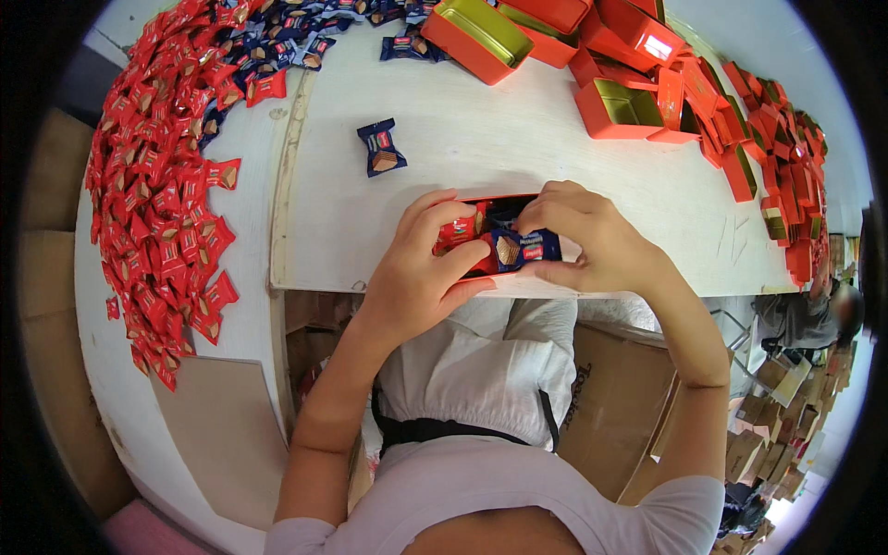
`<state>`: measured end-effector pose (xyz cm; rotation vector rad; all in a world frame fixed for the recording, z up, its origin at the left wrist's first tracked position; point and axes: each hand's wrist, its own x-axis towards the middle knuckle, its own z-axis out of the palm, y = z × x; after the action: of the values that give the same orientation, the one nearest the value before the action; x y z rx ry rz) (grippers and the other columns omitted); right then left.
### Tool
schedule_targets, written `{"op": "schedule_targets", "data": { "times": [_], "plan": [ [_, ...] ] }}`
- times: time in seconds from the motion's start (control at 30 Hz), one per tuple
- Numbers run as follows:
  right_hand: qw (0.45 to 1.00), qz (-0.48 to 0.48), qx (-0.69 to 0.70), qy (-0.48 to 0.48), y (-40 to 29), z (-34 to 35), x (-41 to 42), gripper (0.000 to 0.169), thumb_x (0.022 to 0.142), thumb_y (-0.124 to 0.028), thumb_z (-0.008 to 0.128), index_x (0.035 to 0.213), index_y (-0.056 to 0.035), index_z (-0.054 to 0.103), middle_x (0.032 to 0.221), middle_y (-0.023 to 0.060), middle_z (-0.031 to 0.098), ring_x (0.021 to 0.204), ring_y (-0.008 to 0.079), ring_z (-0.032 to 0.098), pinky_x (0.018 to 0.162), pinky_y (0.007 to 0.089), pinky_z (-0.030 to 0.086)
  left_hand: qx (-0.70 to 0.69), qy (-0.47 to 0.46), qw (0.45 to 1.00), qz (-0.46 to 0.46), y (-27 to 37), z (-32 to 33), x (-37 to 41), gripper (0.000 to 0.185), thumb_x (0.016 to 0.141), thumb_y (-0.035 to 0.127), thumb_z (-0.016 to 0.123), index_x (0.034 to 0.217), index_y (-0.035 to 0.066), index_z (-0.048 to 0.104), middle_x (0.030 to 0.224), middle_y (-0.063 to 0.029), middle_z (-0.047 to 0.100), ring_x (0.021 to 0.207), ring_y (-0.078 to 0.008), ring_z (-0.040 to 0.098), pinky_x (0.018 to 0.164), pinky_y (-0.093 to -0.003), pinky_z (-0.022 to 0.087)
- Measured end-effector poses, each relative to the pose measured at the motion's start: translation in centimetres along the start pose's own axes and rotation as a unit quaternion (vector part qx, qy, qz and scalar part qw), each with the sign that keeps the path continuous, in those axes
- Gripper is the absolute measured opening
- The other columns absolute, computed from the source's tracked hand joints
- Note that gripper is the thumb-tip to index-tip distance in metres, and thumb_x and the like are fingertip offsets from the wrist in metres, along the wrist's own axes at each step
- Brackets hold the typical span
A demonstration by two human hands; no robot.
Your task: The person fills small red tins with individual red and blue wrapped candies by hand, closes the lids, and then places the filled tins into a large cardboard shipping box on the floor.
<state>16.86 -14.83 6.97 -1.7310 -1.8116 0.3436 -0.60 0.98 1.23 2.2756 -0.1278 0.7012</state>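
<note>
Before me, at the table's near edge, lies an open red tin box (510,199) with wrapped wafers in it. My left hand (416,260) wraps around its left end, thumb over a red wafer packet (456,234). My right hand (590,236) reaches over the right end. Its fingers and thumb are around a dark blue wafer packet (531,248) at the top of the box. The fingers partly hide the contents. A single blue wafer packet (381,149) lies on the table beyond my left hand.
Many red packets (163,201) are heaped at the left, with blue packets (277,45) behind them. Open red tins (479,38) are piled from the back to the far right. A cardboard sheet (215,430) lies at lower left. A person (798,322) is at the far right near stacked cartons (777,430).
</note>
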Motion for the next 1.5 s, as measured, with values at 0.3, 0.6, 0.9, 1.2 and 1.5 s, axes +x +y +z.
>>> {"op": "schedule_targets", "data": {
  "times": [0.3,0.6,0.9,1.2,1.5],
  "plan": [
    [0.99,-0.025,-0.116,0.072,-0.3,-0.3,1.9,0.021,0.067,-0.017,0.081,0.074,-0.0074,0.063,0.097,0.0083,0.06,0.086,0.0261,0.054,0.076,0.0367,0.045,-0.015,0.006,1.0,-0.012,-0.1,-0.1,-0.1,0.034,0.067,0.019,0.081,0.093,0.006,0.065,0.12,-0.0125,0.05,0.12,-0.0373,0.046,0.096,-0.0462,0.044],
    [0.995,-0.065,-0.052,0.063,1.7,1.8,10.6,0.027,0.077,-0.015,0.072,0.101,-0.0047,0.066,0.097,0.0174,0.059,0.087,0.0358,0.06,0.077,0.0412,0.05,-0.029,0.01,0.999,-0.013,-0.2,0.0,-0.2,0.036,0.065,0.019,0.083,0.095,0.007,0.067,0.122,-0.013,0.049,0.119,-0.0369,0.046,0.097,-0.0464,0.041],
    [0.998,0.051,-0.042,-0.022,2.1,6.0,14.2,0.024,0.076,-0.004,0.062,0.1,-0.0031,0.06,0.097,0.0228,0.06,0.086,0.0377,0.062,0.069,0.0446,0.05,-0.037,-0.008,0.999,-0.033,-0.1,-0.1,-0.3,0.033,0.067,0.018,0.081,0.095,0.007,0.067,0.121,-0.012,0.049,0.118,-0.0365,0.046,0.095,-0.0451,0.044],
    [0.999,-0.005,0.045,-0.029,-2.0,-0.8,2.0,0.041,0.07,-0.002,0.069,0.109,-0.0054,0.054,0.116,0.0123,0.06,0.102,0.0335,0.056,0.085,0.0437,0.045,-0.041,0.031,0.998,-0.028,-0.3,0.1,-0.4,0.046,0.065,0.015,0.083,0.103,0.008,0.058,0.125,-0.0116,0.049,0.121,-0.0356,0.047,0.096,-0.0436,0.046],
    [0.991,0.018,-0.042,0.122,-1.4,1.2,-1.4,0.021,0.07,-0.013,0.076,0.087,-0.0075,0.066,0.097,0.0072,0.064,0.093,0.0272,0.056,0.082,0.0402,0.044,-0.032,0.087,0.992,-0.081,-0.3,0.1,-0.8,0.059,0.056,0.013,0.088,0.105,0.007,0.057,0.116,-0.0132,0.052,0.115,-0.0324,0.052,0.092,-0.0409,0.048]
  ]
}}
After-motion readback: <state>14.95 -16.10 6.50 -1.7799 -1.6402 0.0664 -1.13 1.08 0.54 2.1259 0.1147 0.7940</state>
